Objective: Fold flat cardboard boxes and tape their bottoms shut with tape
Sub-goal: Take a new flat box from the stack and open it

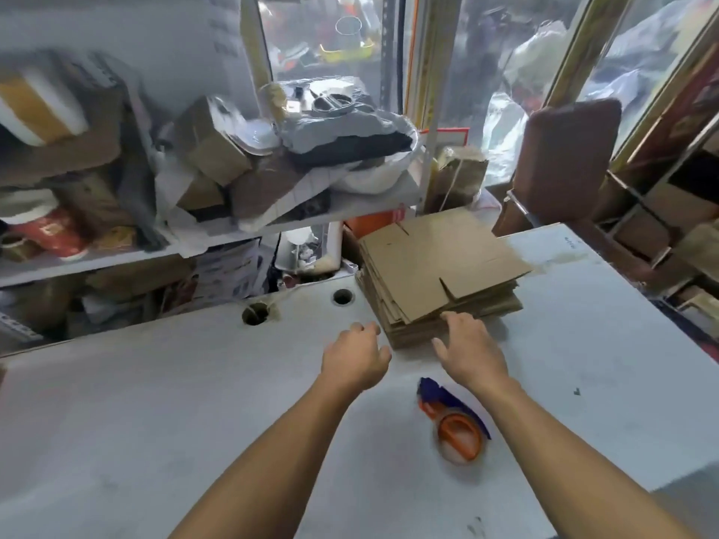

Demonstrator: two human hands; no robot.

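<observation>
your left hand (356,354) hangs loosely curled, its grip empty, just left of the stack of flat boxes (439,270) on the white worktop (155,402); your right hand (469,346), fingers spread and holding nothing, touches the stack's near edge, with the tape dispenser (455,420) lying beside your right forearm

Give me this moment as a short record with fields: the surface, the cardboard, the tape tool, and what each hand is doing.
surface: white table, two round holes near its far edge
cardboard: stack of flat boxes at the far side of the table, none folded yet
tape tool: orange and blue tape dispenser lying on the table, untouched
left hand: fingers loosely curled, holding nothing, beside the stack
right hand: fingers spread, at the stack's near edge
</observation>
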